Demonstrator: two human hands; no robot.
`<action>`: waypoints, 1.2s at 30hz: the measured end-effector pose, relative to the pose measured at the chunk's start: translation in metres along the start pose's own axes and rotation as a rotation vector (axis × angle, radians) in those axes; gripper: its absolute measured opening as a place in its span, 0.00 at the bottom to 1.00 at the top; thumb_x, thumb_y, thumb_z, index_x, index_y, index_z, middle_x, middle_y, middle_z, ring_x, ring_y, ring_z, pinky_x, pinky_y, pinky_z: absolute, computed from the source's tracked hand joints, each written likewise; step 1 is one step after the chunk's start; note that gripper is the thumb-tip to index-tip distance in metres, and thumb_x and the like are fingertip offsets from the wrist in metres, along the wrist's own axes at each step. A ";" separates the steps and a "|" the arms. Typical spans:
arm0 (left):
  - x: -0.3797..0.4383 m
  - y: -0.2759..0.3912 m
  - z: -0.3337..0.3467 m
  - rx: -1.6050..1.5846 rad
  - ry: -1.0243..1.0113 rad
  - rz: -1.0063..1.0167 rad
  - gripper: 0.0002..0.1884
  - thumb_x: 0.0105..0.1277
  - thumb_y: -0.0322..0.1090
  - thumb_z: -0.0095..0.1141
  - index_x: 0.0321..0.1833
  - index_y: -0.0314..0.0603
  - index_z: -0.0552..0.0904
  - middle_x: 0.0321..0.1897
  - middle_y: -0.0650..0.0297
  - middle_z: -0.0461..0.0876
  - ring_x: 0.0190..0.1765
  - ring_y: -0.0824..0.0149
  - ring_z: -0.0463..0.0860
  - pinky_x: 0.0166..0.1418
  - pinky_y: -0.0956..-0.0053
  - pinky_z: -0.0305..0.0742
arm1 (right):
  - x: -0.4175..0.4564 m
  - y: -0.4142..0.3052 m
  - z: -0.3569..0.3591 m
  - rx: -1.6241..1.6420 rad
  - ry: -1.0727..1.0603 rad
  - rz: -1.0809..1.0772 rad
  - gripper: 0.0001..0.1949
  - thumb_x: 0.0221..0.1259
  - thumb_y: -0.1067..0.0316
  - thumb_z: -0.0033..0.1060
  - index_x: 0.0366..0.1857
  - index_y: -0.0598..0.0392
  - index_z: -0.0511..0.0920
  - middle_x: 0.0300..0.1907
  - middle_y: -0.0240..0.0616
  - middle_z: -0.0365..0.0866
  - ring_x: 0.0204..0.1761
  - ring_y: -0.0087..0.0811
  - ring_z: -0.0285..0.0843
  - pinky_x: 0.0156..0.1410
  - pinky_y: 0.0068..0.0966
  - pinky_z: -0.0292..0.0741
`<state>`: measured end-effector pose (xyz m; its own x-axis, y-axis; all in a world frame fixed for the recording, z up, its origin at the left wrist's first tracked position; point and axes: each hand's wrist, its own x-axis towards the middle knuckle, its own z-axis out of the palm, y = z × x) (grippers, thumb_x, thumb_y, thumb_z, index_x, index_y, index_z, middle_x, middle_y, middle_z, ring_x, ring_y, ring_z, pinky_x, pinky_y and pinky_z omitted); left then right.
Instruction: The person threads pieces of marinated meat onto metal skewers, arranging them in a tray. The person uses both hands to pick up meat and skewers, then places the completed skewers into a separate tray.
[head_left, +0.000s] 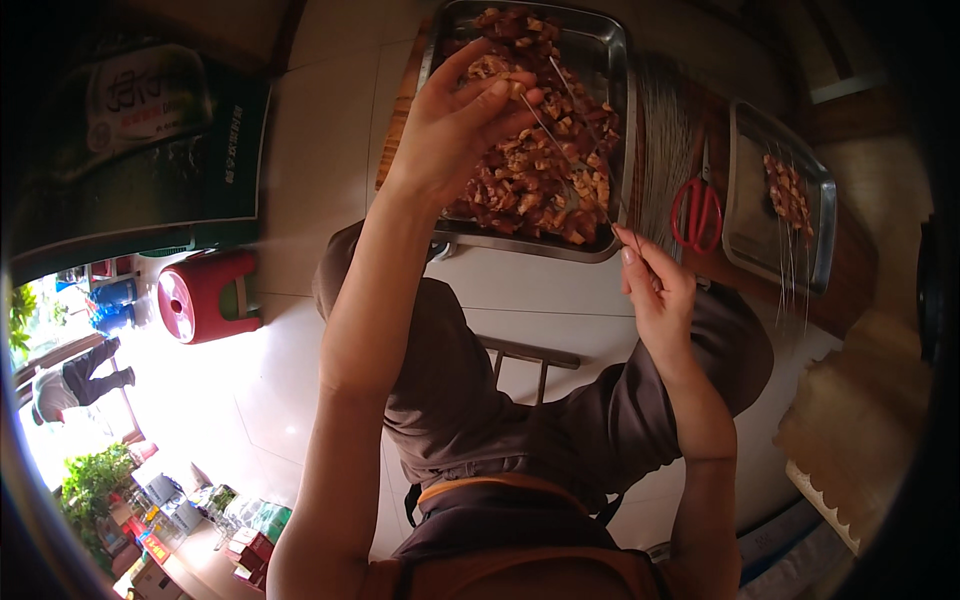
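Note:
My left hand (469, 120) is over a large metal tray (525, 244) of cut meat pieces (517, 169), pinching a small pale piece of meat (516, 88) between thumb and fingers. A thin metal skewer (551, 136) runs from that piece down to the right. My right hand (656, 281), at the tray's lower right corner, pinches the skewer's other end. Another thin skewer (564, 82) lies across the meat in the tray; whether my right hand touches it I cannot tell.
Right of the tray lie many bare skewers (664, 142) and red-handled scissors (697, 214). Beyond them, a smaller metal tray (739, 187) holds several skewers threaded with meat (787, 195). A red plastic stool (210, 296) stands on the left. A person (71, 386) is in the bright far-left background.

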<state>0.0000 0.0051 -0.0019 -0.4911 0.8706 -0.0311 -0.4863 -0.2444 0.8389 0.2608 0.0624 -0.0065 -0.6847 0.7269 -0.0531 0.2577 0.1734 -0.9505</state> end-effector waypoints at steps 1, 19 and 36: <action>-0.001 0.001 0.000 0.002 -0.004 0.000 0.35 0.69 0.26 0.54 0.72 0.30 0.49 0.50 0.45 0.78 0.53 0.55 0.82 0.57 0.66 0.82 | 0.000 0.000 0.001 -0.005 0.002 -0.004 0.13 0.68 0.72 0.53 0.53 0.60 0.80 0.23 0.26 0.73 0.23 0.13 0.64 0.28 0.12 0.64; -0.009 0.005 0.014 0.161 -0.007 -0.147 0.36 0.66 0.30 0.58 0.72 0.29 0.53 0.43 0.53 0.83 0.48 0.58 0.85 0.52 0.70 0.83 | -0.003 -0.002 0.001 -0.080 0.048 -0.033 0.12 0.67 0.74 0.54 0.51 0.64 0.80 0.42 0.41 0.86 0.40 0.18 0.80 0.46 0.14 0.73; 0.002 -0.005 -0.002 -0.144 0.071 0.007 0.33 0.73 0.31 0.46 0.73 0.30 0.44 0.54 0.43 0.75 0.55 0.53 0.80 0.57 0.64 0.81 | -0.002 0.000 0.004 -0.084 0.051 -0.053 0.12 0.67 0.74 0.53 0.51 0.64 0.79 0.40 0.39 0.86 0.38 0.15 0.77 0.43 0.13 0.72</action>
<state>-0.0001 0.0077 -0.0072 -0.5420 0.8376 -0.0678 -0.5785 -0.3134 0.7530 0.2598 0.0584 -0.0078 -0.6639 0.7477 0.0143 0.2800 0.2662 -0.9223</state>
